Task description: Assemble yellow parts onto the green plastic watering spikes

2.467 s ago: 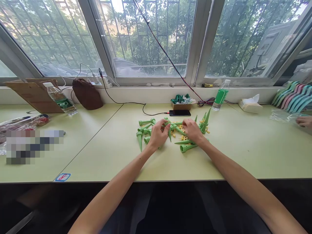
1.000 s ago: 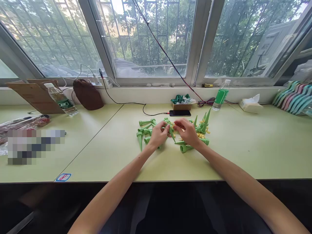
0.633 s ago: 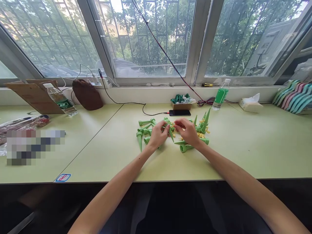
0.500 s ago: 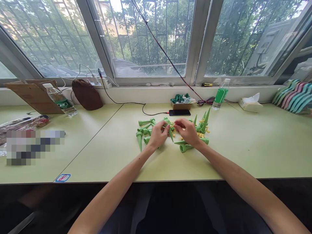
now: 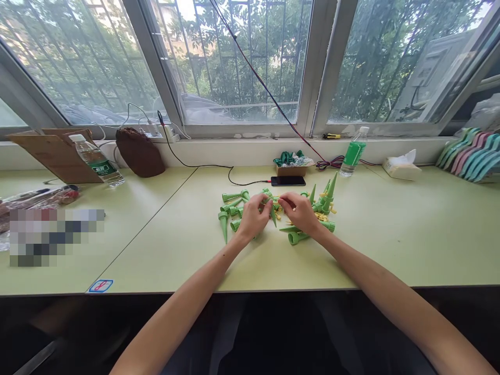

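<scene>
My left hand (image 5: pixel 255 212) is closed around a green plastic watering spike (image 5: pixel 273 214), its pointed end tilted down toward the table. Close beside it, my right hand (image 5: pixel 299 211) is pinched at the spike's upper part; whatever sits between those fingertips is too small to make out. More green spikes (image 5: pixel 223 225) lie to the left of my left hand. To the right of my right hand, several spikes with yellow pieces in them (image 5: pixel 330 195) stand or lean in a group. Small yellow pieces (image 5: pixel 278 216) lie between my hands, partly hidden by them.
Behind the pile lie a phone (image 5: pixel 288 180) on a cable and a small box (image 5: pixel 291 170) with crumpled wrapping. A green-labelled bottle (image 5: pixel 353 152) and a tissue pack (image 5: pixel 401 169) stand back right. Another bottle (image 5: pixel 99 164), a brown pouch (image 5: pixel 139 152) and cardboard (image 5: pixel 54 156) are back left.
The spike in my left hand has tilted slightly, its tip shifting a little to the left. Both hands stay close together in nearly the same place.
</scene>
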{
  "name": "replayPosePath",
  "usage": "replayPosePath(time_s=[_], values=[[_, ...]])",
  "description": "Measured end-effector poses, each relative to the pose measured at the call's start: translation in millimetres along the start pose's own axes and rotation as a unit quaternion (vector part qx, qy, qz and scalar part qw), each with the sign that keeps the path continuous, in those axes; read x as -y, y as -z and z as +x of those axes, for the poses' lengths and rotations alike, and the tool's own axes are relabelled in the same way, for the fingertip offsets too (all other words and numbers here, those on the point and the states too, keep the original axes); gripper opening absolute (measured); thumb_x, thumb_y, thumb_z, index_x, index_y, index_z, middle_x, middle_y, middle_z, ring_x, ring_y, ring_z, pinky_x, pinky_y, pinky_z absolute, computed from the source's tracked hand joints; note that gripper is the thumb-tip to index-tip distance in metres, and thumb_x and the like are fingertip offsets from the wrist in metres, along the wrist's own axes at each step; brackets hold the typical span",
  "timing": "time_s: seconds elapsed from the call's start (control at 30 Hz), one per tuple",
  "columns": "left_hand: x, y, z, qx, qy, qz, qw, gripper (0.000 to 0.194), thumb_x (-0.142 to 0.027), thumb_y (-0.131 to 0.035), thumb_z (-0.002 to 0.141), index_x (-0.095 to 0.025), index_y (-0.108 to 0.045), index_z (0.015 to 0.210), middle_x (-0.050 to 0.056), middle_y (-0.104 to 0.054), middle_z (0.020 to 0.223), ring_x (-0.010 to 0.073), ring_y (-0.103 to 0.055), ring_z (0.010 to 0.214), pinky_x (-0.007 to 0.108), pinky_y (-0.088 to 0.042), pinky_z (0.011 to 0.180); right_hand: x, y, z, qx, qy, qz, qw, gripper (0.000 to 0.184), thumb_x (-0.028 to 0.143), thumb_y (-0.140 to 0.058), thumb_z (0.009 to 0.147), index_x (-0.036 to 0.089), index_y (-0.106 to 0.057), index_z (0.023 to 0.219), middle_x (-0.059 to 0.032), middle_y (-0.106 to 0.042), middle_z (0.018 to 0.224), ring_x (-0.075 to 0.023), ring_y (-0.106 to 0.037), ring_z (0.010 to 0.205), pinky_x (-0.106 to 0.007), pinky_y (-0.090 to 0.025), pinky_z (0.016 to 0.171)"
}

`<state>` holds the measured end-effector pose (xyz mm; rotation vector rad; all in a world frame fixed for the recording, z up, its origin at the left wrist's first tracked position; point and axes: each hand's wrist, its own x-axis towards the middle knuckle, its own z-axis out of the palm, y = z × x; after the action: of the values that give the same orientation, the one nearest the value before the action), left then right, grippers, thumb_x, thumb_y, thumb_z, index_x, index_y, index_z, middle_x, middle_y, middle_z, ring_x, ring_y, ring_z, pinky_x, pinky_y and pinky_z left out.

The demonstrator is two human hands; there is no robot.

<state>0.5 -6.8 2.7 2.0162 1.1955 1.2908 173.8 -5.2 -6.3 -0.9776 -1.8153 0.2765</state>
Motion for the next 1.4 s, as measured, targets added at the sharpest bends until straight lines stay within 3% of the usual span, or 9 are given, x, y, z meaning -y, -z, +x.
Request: replayPosePath(time_s=[0.37, 0.77, 1.4], values=[[-1.7, 0.4, -0.1, -0.003, -0.005, 0.005, 1.0, 0.023, -0.04, -0.054, 0.092, -0.02, -0.057, 0.083, 0.004, -0.063, 0.083, 0.0165, -0.064, 0.07, 0.025, -0.049, 0.057, -3.8, -1.3, -0.2, 0.022, 0.002, -0.013, 1.0, 0.033, 0.044, -0.05, 0.098, 0.018, -0.064, 0.083, -0.004, -0.064, 0.075, -0.0159, -0.053, 0.066, -0.028, -0.041, 0.062], [-0.4, -0.6, -2.6, 0.02, -0.037, 0.02, 0.999, 0.025, -0.035, -0.066, 0.081, -0.018, -0.057, 0.098, 0.005, -0.06, 0.093, 0.0133, -0.062, 0.072, 0.026, -0.056, 0.061, -2.5, 0.5, -1.0, 0.036, -0.017, -0.018, 0.999, 0.046, 0.051, -0.046, 0.098, 0.019, -0.05, 0.066, 0.0019, -0.047, 0.056, -0.0121, -0.038, 0.052, -0.028, -0.03, 0.054], [4.5, -1.3, -2.8, 0.034, -0.054, 0.04, 0.997, 0.033, -0.039, -0.072, 0.077, -0.019, -0.055, 0.097, 0.005, -0.055, 0.095, 0.0135, -0.055, 0.076, 0.022, -0.049, 0.054, -0.2, 0.4, -2.6, 0.066, -0.007, -0.026, 0.997, 0.055, 0.055, -0.039, 0.099, 0.021, -0.032, 0.057, 0.0032, -0.034, 0.05, -0.0117, -0.03, 0.05, -0.029, -0.024, 0.051]])
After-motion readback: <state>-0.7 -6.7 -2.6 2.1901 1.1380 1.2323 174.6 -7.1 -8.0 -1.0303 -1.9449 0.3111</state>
